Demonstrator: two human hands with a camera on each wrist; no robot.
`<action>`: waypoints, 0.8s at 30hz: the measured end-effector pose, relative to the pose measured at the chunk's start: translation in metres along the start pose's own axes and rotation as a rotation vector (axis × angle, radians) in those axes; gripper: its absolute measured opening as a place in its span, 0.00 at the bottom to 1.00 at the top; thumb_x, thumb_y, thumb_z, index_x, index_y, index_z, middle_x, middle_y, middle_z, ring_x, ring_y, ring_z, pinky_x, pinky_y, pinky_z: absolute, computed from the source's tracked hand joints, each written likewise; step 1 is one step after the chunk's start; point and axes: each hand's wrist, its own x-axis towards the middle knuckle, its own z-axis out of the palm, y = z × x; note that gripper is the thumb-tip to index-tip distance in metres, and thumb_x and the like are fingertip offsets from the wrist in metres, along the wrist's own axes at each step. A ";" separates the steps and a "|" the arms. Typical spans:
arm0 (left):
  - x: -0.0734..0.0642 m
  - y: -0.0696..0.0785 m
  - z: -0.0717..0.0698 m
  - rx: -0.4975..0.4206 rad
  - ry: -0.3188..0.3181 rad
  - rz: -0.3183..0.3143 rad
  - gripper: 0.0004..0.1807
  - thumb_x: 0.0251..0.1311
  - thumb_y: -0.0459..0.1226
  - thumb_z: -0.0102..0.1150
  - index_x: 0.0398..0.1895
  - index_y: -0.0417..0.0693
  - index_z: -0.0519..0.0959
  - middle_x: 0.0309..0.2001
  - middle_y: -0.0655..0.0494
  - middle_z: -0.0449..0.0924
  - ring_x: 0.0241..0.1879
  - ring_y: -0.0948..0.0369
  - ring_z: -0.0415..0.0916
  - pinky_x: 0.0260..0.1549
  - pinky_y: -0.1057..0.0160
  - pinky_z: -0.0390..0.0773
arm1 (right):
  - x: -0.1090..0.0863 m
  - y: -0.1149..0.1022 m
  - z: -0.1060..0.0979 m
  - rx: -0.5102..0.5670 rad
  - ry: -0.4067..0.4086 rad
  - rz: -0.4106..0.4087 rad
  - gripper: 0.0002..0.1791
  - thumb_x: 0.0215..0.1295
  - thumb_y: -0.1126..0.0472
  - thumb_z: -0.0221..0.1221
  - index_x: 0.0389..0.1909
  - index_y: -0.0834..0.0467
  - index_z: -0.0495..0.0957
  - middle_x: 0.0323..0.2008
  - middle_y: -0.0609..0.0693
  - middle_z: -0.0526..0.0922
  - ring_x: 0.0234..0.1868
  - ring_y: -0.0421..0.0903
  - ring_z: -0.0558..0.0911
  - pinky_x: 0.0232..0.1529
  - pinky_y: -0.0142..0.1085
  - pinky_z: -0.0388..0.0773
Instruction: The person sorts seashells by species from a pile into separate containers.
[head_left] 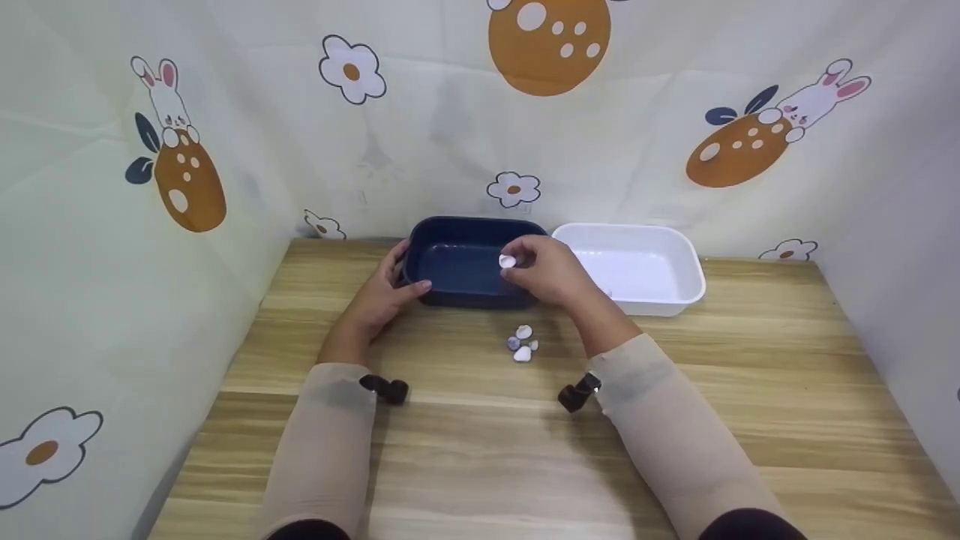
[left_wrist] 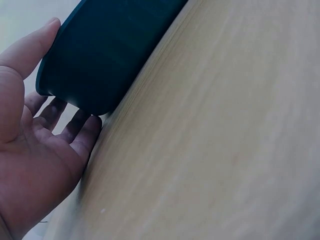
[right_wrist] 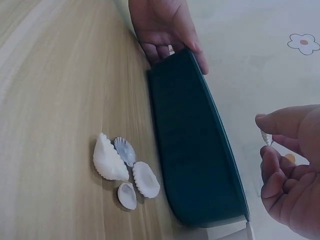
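My left hand (head_left: 375, 300) grips the left end of a dark blue rectangular tub (head_left: 480, 300), its thumb on the rim and its fingers around the outer side wall. Over the tub's right part, my right hand (head_left: 551, 270) pinches a small white seashell (head_left: 507, 261) between thumb and fingers. In the right wrist view only a sliver of that seashell (right_wrist: 267, 138) shows at the fingertips. On the table in front of the tub lies a small cluster of seashells: a large white spiral one (right_wrist: 109, 162), a bluish ribbed one (right_wrist: 125, 151) and white cupped ones (right_wrist: 146, 179).
A white rectangular tub (head_left: 686, 304) stands directly right of the dark one, partly behind my right hand. Both tubs sit at the back of the wood-grain table (head_left: 480, 465), close to a patterned curtain (head_left: 435, 135) that also runs down the sides.
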 end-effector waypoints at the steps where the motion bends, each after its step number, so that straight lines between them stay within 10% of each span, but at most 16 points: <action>1: 0.000 0.000 0.000 -0.002 0.001 0.000 0.53 0.66 0.34 0.73 0.88 0.60 0.51 0.87 0.51 0.53 0.86 0.53 0.53 0.83 0.52 0.60 | 0.001 0.000 0.000 -0.003 0.002 -0.002 0.17 0.66 0.58 0.71 0.55 0.55 0.87 0.47 0.53 0.88 0.50 0.49 0.83 0.59 0.45 0.81; 24: -0.001 0.001 0.001 -0.006 -0.011 0.005 0.54 0.66 0.35 0.73 0.88 0.60 0.50 0.87 0.50 0.55 0.85 0.54 0.55 0.83 0.51 0.61 | -0.040 0.018 0.004 -0.007 -0.048 0.008 0.18 0.67 0.57 0.72 0.55 0.56 0.88 0.42 0.51 0.86 0.44 0.48 0.82 0.50 0.40 0.79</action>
